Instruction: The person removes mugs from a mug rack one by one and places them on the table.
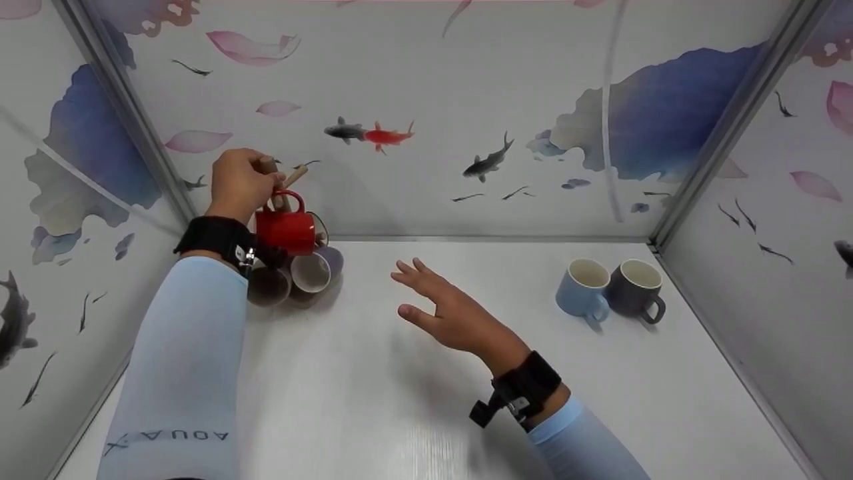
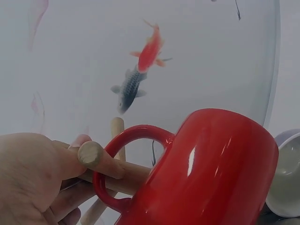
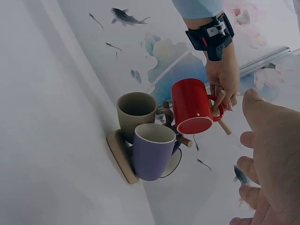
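My left hand (image 1: 238, 183) grips the top of a wooden mug tree (image 2: 133, 180), its fingers curled around the post. A red mug (image 1: 286, 231) hangs by its handle from a peg close to those fingers. Lower on the stand hang an olive-brown mug (image 3: 136, 112) and a purple mug (image 3: 152, 152), beside the stand's wooden base (image 3: 123, 157). Part of a white mug with a thin dark rim (image 3: 173, 164) shows behind the purple one. My right hand (image 1: 453, 313) hovers over the middle of the table, fingers spread, holding nothing.
A light blue mug (image 1: 581, 290) and a dark grey mug (image 1: 634, 288) stand upright side by side at the back right of the white table (image 1: 373, 400). Walls printed with fish and petals enclose the table at the back and both sides.
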`<state>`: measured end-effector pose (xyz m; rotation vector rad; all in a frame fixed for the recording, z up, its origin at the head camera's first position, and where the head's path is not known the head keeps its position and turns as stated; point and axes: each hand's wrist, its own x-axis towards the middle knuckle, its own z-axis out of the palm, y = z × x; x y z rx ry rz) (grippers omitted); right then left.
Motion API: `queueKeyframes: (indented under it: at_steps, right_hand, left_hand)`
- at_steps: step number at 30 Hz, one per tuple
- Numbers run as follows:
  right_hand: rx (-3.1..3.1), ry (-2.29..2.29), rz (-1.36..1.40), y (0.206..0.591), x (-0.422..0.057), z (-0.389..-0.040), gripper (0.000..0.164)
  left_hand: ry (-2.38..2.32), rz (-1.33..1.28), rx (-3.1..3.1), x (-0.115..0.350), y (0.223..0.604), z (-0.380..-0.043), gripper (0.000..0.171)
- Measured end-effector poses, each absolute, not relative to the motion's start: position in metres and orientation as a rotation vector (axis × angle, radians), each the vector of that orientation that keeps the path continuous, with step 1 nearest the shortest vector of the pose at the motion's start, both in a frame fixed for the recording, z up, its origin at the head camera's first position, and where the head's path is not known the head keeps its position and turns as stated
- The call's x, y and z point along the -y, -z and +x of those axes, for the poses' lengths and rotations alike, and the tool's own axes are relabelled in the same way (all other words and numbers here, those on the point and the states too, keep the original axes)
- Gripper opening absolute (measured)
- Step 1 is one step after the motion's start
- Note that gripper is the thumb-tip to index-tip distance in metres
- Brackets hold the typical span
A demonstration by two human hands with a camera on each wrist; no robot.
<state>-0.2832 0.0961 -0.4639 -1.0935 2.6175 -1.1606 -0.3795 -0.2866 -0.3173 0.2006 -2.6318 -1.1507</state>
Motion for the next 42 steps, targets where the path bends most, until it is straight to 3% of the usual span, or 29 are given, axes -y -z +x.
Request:
queueKeyframes:
  at_steps: [10, 21, 31, 37, 42]
  right_hand:
    - [-2.646, 1.119, -1.08, 0.463, -0.095, -0.28, 0.069]
    - [-2.631, 1.152, -1.06, 0.463, -0.1, -0.282, 0.068]
    - [-2.623, 1.086, -1.096, 0.469, -0.092, -0.28, 0.073]
    - [-2.629, 1.108, -1.095, 0.47, -0.093, -0.278, 0.072]
    - [-2.63, 1.109, -1.092, 0.467, -0.094, -0.28, 0.074]
  left_hand:
    - [1.158, 0.219, 2.567, 0.282, 0.321, -0.378, 0.025]
    - [1.277, 0.193, 2.494, 0.283, 0.334, -0.377, 0.028]
    - [1.29, 0.399, 2.148, 0.284, 0.371, -0.355, 0.051]
    - [1.483, 0.48, 2.238, 0.292, 0.402, -0.34, 0.081]
    - [1.497, 0.382, 2.409, 0.297, 0.424, -0.334, 0.098]
